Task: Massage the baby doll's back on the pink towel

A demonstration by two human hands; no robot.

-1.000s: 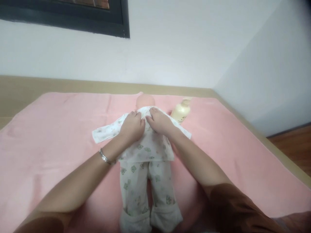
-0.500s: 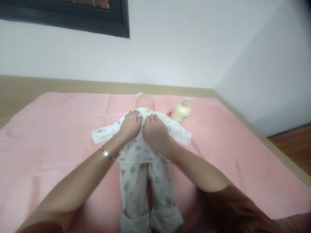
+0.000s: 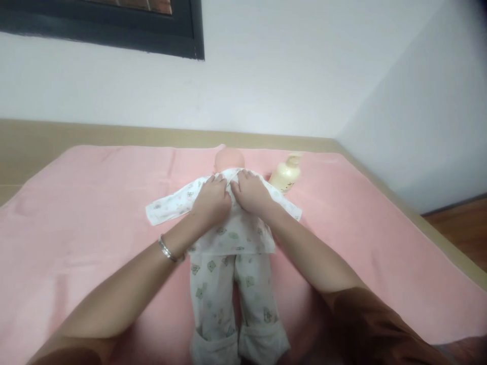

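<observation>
Two hands at the neck of a doll's shirt

Doll (image 3: 238,225) lies flat on the mat (image 3: 106,203), mid-view, head (image 3: 229,158) at the far end, feet end nearest the wearer. Front or back uppermost: cannot tell; no features show on the head.

Handling, left to right. Left sleeve (image 3: 169,207) spread outward, thin and limp; judged soft, light, quick to crease. Shirt (image 3: 247,241) body loose, likely to slide over what is underneath rather than stick. Trousers (image 3: 213,299) the same printed cloth, cuffs turned up thick. Doll itself looks light and firm, probably not fragile. Best hold: shirt edges close to the neckline, pinched between thumb and fingers; a pull lower down would probably ruck the cloth. Right sleeve (image 3: 292,209) lies out under the line of the arm, only its end clear.

Pose, left to right. Left forearm slants inward from below, bracelet (image 3: 166,248) at the wrist. Left hand (image 3: 212,200) knuckles up, fingers curled, apparently grasping shirt cloth; fingertips partly hidden. Right hand (image 3: 251,191) just beside it, turned inward, thumb and fingers seemingly pinching the opposite edge. A crease runs between them. Bottle (image 3: 284,176) beyond the right hand, leaning.
</observation>
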